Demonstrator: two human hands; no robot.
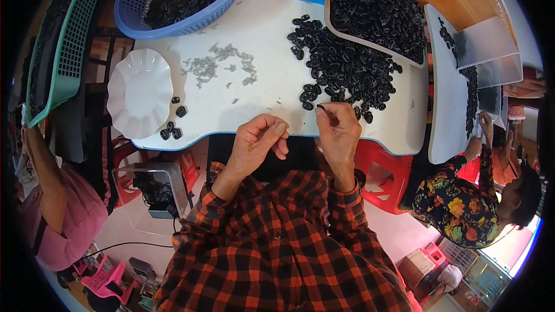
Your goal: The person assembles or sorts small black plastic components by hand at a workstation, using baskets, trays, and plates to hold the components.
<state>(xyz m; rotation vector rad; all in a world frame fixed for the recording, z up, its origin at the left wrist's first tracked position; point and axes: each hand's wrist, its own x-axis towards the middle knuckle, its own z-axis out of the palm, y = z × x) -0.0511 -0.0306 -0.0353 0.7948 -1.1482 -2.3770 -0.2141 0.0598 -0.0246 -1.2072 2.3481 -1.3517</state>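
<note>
Both of my hands are at the near edge of the white table [272, 52]. Thumb and fingertips of my left hand [257, 143] are pinched together; whatever they hold is too small to make out. My right hand [339, 134] grips a small black oval piece [321, 106] between thumb and index finger. Just beyond it spreads a loose heap of black oval two-holed pieces [352, 69]. Small pale, translucent spring-like pieces [203, 68] lie scattered on the tabletop, farther away and left of my left hand.
A white scalloped dish [140, 93] sits at left, with several black pieces [171, 131] beside it. A blue basket [128, 14] and a tray [330, 23], both full of black pieces, stand at the back. Co-workers sit on both sides; a red stool [378, 182] is at right.
</note>
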